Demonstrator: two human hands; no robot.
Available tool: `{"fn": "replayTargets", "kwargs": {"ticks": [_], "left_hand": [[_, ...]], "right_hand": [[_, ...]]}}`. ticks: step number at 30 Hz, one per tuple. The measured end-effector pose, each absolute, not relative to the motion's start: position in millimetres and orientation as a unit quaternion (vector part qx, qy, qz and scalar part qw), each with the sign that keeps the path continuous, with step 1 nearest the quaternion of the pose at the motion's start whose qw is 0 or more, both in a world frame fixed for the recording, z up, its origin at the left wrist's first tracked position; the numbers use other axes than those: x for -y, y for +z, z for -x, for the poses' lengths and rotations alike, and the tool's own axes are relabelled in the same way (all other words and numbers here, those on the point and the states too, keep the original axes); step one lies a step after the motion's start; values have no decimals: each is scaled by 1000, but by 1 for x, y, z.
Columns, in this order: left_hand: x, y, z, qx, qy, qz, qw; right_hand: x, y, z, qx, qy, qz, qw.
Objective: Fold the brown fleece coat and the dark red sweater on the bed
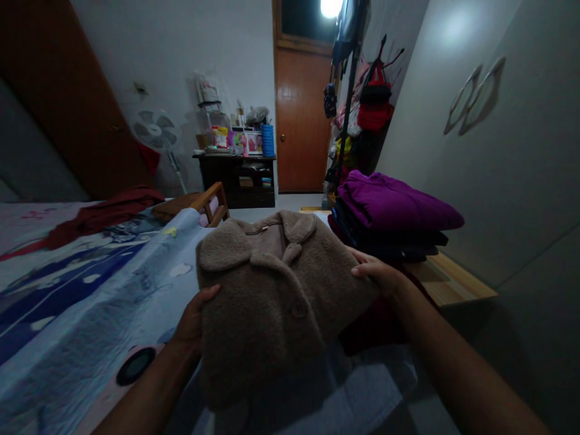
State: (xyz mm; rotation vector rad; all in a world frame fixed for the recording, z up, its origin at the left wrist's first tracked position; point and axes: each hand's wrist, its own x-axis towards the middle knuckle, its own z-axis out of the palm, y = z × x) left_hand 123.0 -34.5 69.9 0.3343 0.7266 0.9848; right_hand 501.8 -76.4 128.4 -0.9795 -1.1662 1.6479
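Observation:
A brown fuzzy coat, folded into a bundle with its round collar and a large button facing up, is held up in front of me. My left hand grips its left side, thumb on top and the other fingers hidden beneath. On the right edge, my right hand pinches the cloth with the thumb over it. Just beyond that hand stands a stack of folded clothes, topped by a purple garment with dark pieces under it.
A bed with a light blue patterned sheet lies to the left, with a dark red cloth on it. A wooden board supports the stack beside the pale wardrobe. A fan, a dark cabinet and a door are at the back.

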Motion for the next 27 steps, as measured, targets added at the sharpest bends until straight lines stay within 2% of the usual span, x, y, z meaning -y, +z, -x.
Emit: {"fn": "replayTargets", "kwargs": {"ticks": [14, 21, 27], "left_hand": [[-98, 74, -186, -246, 450, -256, 819], [-154, 60, -222, -192, 452, -261, 831], [-173, 38, -239, -212, 423, -262, 841]], "right_hand": [[16, 161, -529, 471, 527, 516, 483], [-22, 175, -524, 513, 400, 611, 452], [-53, 161, -519, 545, 286, 676, 405]]}}
